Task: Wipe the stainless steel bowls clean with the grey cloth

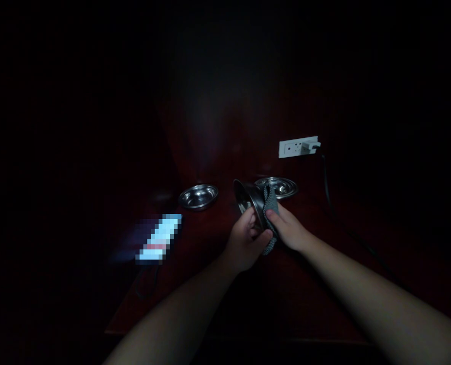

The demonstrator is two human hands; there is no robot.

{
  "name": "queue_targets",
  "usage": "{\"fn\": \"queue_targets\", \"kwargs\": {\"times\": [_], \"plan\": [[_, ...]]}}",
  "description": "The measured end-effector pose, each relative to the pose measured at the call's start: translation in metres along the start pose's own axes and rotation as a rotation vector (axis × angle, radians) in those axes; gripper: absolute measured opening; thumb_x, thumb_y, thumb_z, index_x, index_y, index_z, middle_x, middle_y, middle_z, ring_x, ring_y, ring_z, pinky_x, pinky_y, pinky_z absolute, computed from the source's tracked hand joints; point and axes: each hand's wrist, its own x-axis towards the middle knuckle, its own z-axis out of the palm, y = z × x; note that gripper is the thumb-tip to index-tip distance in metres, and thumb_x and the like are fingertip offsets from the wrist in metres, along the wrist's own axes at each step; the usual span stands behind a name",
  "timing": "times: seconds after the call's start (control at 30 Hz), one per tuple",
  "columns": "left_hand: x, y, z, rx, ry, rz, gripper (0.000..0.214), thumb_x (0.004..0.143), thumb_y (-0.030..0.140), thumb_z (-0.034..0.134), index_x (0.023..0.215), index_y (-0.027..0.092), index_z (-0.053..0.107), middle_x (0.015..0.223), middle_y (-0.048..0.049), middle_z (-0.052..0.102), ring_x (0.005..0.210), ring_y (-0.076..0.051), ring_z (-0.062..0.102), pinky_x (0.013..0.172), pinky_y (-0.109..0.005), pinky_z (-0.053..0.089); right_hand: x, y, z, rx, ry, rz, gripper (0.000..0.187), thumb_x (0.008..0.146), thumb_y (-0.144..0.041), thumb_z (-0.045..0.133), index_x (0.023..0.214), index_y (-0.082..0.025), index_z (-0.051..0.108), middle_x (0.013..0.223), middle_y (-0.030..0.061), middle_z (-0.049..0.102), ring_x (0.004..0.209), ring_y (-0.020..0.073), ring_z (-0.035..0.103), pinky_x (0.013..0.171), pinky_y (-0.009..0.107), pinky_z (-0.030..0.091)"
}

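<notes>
I am angling both forearms (183, 317) forward and inward. My left grip (244, 243) is grasping the bowl (255, 196), fingers inside, thumb on the cloth (271, 200); my right grip (291, 228) is pressing that cloth against its outside. Just ahead of both grips, over the table (198, 233), the bowl is leaning sideways, mouth facing left, its mouth-to-base axis running roughly crosswise.

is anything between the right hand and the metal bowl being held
Yes, the grey cloth lies between the right hand and the outside of the metal bowl.
</notes>
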Motion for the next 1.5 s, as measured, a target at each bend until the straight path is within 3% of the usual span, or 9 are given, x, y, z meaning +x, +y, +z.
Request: {"fn": "queue_targets", "kwargs": {"times": [0.3, 0.57, 0.77, 0.97, 1.27, 1.5], "plan": [[0.0022, 0.0022, 0.0010, -0.026, 0.003, 0.029, 0.044, 0.083, 0.025, 0.058, 0.124, 0.019, 0.045, 0.120, -0.0116, 0.057, 0.105, -0.022, 0.059, 0.089, -0.037, 0.049, -0.0017, -0.0041, 0.0031, -0.018, -0.016, -0.029, 0.045, 0.090, -0.052, 0.040, 0.117, -0.019, 0.054, 0.117, 0.0086, 0.063, 0.105, 0.0249, 0.059, 0.096, 0.043, 0.044], [0.0025, 0.0032, -0.0015, 0.035, -0.067, -0.009, 0.053, 0.078, 0.026, 0.064, 0.127, 0.020, 0.043, 0.125, -0.0127, 0.055, 0.114, -0.025, 0.055, 0.094, -0.039, 0.047, -0.0022, 0.0004, 0.0031, 0.002, -0.032, -0.027, 0.044, 0.089, -0.052, 0.042, 0.114, -0.018, 0.054, 0.103, 0.0084, 0.067, 0.097, 0.0248, 0.062, 0.090, 0.043, 0.048], [0.0031, 0.0033, -0.0007, -0.041, -0.034, 0.027, 0.042, 0.087, 0.033, 0.051, 0.126, 0.020, 0.047, 0.125, -0.0103, 0.056, 0.115, -0.023, 0.055, 0.098, -0.039, 0.043, -0.0019, -0.0001, 0.0029, -0.037, -0.004, -0.046, 0.046, 0.089, -0.053, 0.043, 0.117, -0.017, 0.053, 0.116, 0.0103, 0.062, 0.107, 0.0253, 0.057, 0.096, 0.043, 0.043], [0.0038, -0.0003, -0.0010, 0.003, -0.065, -0.019, 0.055, 0.078, 0.020, 0.059, 0.130, 0.023, 0.043, 0.125, -0.0097, 0.055, 0.109, -0.023, 0.058, 0.095, -0.041, 0.046, -0.0029, -0.0013, 0.0017, -0.022, 0.006, -0.032, 0.046, 0.089, -0.054, 0.042, 0.116, -0.018, 0.053, 0.105, 0.0084, 0.065, 0.096, 0.0246, 0.061, 0.090, 0.043, 0.047], [0.0042, -0.0036, 0.0002, 0.036, 0.005, 0.086, 0.049, 0.078, 0.015, 0.055, 0.125, 0.018, 0.042, 0.121, -0.0105, 0.055, 0.111, -0.023, 0.055, 0.092, -0.037, 0.048, -0.0015, 0.0019, -0.0001, -0.062, 0.054, -0.020, 0.052, 0.088, -0.059, 0.039, 0.113, -0.017, 0.057, 0.112, 0.0099, 0.064, 0.103, 0.0275, 0.060, 0.095, 0.045, 0.044], [0.0042, -0.0018, -0.0012, -0.022, 0.104, 0.160, 0.049, 0.079, 0.023, 0.060, 0.126, 0.021, 0.044, 0.120, -0.0098, 0.055, 0.111, -0.022, 0.055, 0.098, -0.039, 0.044, -0.0028, 0.0033, 0.0017, -0.039, -0.033, 0.039, 0.054, 0.090, -0.058, 0.034, 0.111, -0.015, 0.059, 0.114, 0.0110, 0.063, 0.106, 0.0269, 0.059, 0.096, 0.043, 0.043]]}}
